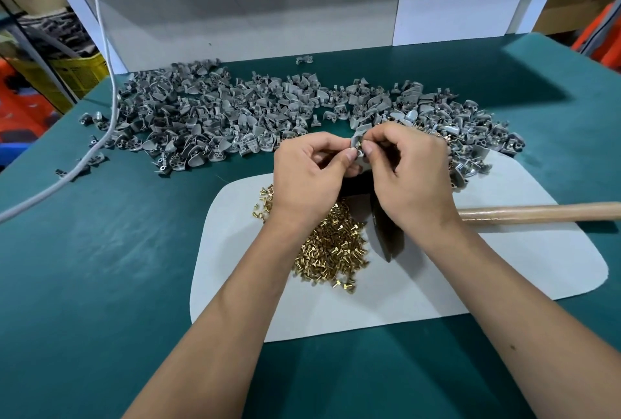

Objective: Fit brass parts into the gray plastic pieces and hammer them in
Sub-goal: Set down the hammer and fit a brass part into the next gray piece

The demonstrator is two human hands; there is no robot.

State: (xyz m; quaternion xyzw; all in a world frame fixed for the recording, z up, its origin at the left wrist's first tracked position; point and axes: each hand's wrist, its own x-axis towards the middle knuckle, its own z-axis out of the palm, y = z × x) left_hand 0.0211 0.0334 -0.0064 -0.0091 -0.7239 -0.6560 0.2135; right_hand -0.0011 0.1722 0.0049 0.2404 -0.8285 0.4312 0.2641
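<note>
Your forearms converge over the white mat [504, 284] on the green felt table [100, 284]. Left hand [309, 173] pinches one grey plastic piece [355, 143]; right hand [413, 170] pinches a brass part [360, 146] into it, pushing leftward. Loose brass pins [332, 247] lie heaped below; the wooden-handled hammer [537, 212] lies nearer your right.

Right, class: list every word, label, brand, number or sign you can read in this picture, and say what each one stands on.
None can be read.
Blank white panel at the back: no text.
Pale wooden hammer handle: no marking visible.
Yellow plastic crate at left: too blurred to tell.
</note>
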